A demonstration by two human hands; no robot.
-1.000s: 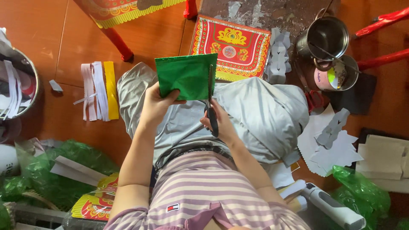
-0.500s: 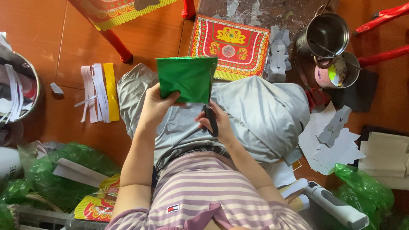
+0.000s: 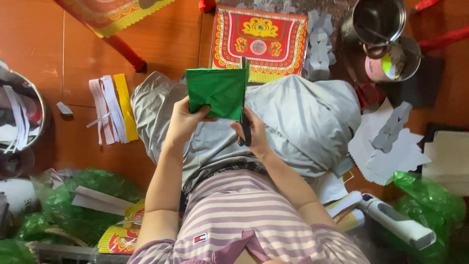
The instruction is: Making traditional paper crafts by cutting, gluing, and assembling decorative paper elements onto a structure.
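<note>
Left hand point(image 3: 183, 120) pinches folded green paper sheet point(image 3: 217, 92) over the lap — right hand point(image 3: 251, 131) grips black-handled scissors point(image 3: 244, 115) along its edge. Steel pot point(image 3: 377, 19) holds wire handle; round metal basin point(image 3: 29, 115) holds white paper strips.

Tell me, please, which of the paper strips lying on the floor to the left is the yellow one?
It is the rightmost strip of the bunch, nearest the person's grey trouser leg. The other strips beside it are white and narrower.

Left hand point(image 3: 183, 120) holds green paper point(image 3: 217, 92); right hand point(image 3: 254, 131) apparently works black scissors point(image 3: 243, 115) along its edge.
</note>
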